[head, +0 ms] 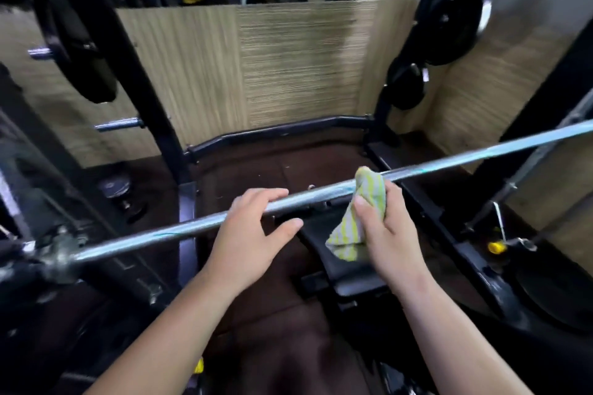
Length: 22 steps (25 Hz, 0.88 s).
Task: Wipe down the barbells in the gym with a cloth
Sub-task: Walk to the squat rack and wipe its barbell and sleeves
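A long chrome barbell (449,160) crosses the view from lower left to upper right, resting in a black rack. My left hand (247,234) lies over the bar near its middle, fingers curled across the top and thumb below. Just to the right, my right hand (385,228) grips a yellow-and-white striped cloth (356,218). The cloth is wrapped around the bar and its loose end hangs down below it.
Black rack uprights (141,80) stand left and right, with chrome pegs (118,124) and black weight plates (407,86) on them. A black bench (346,269) sits below the bar on dark floor mats. A wood-panel wall (288,64) lies behind, with a mirror above.
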### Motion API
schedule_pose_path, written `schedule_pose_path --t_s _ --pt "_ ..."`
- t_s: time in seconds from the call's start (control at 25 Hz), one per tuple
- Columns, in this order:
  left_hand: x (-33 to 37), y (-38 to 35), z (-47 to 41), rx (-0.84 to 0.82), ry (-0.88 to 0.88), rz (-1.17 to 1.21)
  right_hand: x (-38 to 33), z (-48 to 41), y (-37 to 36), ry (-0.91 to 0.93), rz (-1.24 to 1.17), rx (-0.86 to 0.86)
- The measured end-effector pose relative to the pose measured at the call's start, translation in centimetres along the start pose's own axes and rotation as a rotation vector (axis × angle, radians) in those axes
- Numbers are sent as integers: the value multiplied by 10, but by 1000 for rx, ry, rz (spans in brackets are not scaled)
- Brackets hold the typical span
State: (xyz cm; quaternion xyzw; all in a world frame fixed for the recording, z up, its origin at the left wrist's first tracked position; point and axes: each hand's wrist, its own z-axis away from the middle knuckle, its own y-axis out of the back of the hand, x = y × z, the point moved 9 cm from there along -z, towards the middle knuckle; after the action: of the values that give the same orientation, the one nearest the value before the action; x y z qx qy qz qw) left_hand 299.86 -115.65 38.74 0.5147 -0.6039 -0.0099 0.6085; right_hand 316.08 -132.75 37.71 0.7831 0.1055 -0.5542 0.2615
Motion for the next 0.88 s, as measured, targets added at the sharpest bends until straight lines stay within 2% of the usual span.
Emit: schedule_pose_path --t_s 0.08,0.12,0.2,0.24,0.32,0.4,0.48,0.68,0.8,0.88 --pt "-12 15 -14 32 -25 -142 -15 -29 -36 260 356 -59" --pt "-23 23 -19 40 -14 -187 -12 -42 -64 329 558 -131" --pt "-42 36 -20 38 16 -222 6 -50 -105 315 863 -232" --pt "-50 41 -18 32 23 -229 11 -48 -120 296 901 -268" --pt "-67 54 -11 21 31 -251 0 -31 -159 345 819 -327" --pt "-81 66 -7 13 31 -284 -25 -9 -192 475 693 -381" --pt "-92 75 -3 3 41 -298 -37 3 -198 553 597 -402" --pt "-100 83 11 -9 64 -268 -4 -16 -144 494 666 -333" --pt "-100 83 15 31 107 -275 -16 -3 -190 525 666 -394" --pt "-99 84 21 71 135 -277 -33 19 -233 640 737 -476"
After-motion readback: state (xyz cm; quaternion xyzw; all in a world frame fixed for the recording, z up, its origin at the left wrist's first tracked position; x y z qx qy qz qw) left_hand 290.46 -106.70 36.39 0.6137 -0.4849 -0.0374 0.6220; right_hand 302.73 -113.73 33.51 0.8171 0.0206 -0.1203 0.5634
